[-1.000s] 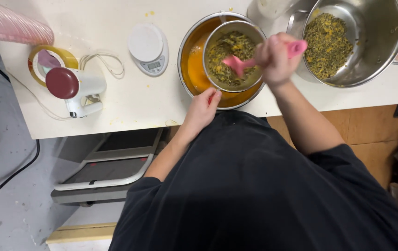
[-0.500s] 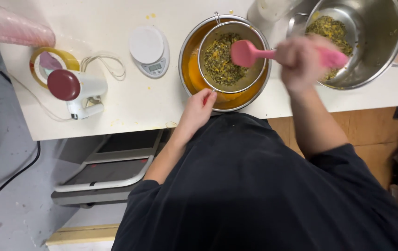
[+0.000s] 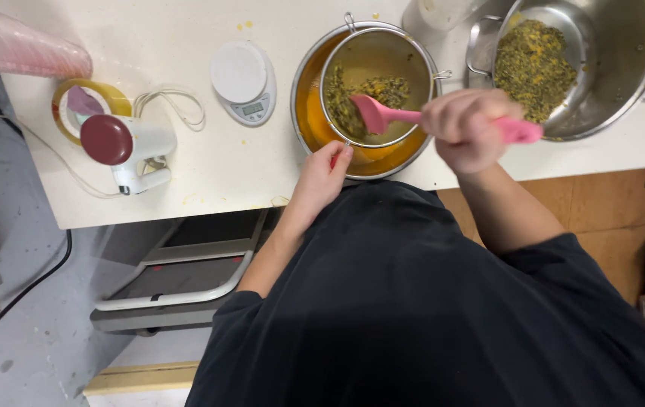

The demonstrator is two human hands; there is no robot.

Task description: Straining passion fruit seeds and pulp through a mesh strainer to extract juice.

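My right hand [image 3: 467, 128] grips the handle of a pink spatula [image 3: 383, 117], whose blade rests inside a round metal strainer [image 3: 375, 53] holding yellow-green seedy pulp [image 3: 345, 98]. The strainer sits in a steel bowl [image 3: 304, 120] with orange liquid at its bottom. My left hand [image 3: 322, 177] rests against the near rim of that bowl, fingers curled on the strainer's handle end.
A large steel pot [image 3: 616, 68] with more pulp stands at the right. A white kitchen scale [image 3: 243, 81], a white hand mixer with a dark red cap [image 3: 123, 147], a yellow tape roll [image 3: 85, 98] and pink bubble wrap [image 3: 13, 49] lie on the white counter [image 3: 209, 173]. A step stool [image 3: 179, 279] stands below.
My right hand swung the spatula out toward the pot and has brought it back down into the strainer. My left hand stayed at the bowl's rim.
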